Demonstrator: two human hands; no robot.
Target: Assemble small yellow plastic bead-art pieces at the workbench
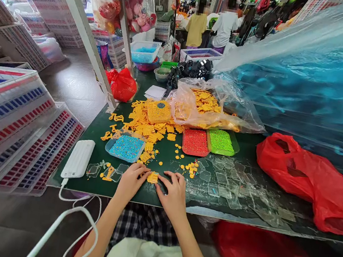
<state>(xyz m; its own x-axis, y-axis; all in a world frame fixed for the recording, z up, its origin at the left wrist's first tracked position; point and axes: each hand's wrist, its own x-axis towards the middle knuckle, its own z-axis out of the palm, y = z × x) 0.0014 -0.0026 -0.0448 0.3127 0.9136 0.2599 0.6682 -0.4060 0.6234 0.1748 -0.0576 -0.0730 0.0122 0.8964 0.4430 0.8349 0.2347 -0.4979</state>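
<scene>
Workroom crowded with stacked crates and bagged goods; we sit at a dark green tabletop (102, 123) strewn with small parts. One small yellow piece (153, 177) lies between the two hands, near the table's front edge. We judge the step in hand to be close fingertip handling of this single piece; the next move, by our reading, calls for a light, steady hold on one side and fine adjustment from the other.

Left hand (132, 181): thumb and forefinger drawn nearly together at the piece's left edge, seemingly pinching it. Right hand (174, 193): thumb and forefinger bowed well apart at their base, tips beside the piece's right edge; whether they press on it we cannot tell.

Just beyond, we note blue beads (126, 147) in a shallow tray and, to the right, loose yellow discs (189, 168). Farther out: a heap of yellow parts (145, 131), red beads (196, 142) beside green beads (222, 142), and an open clear bag (182, 104) with more yellow parts. Thin clear squares (229, 176) spread rightward, near a red bag (297, 174). Leftward, a white power bank (78, 159) with its cable.
</scene>
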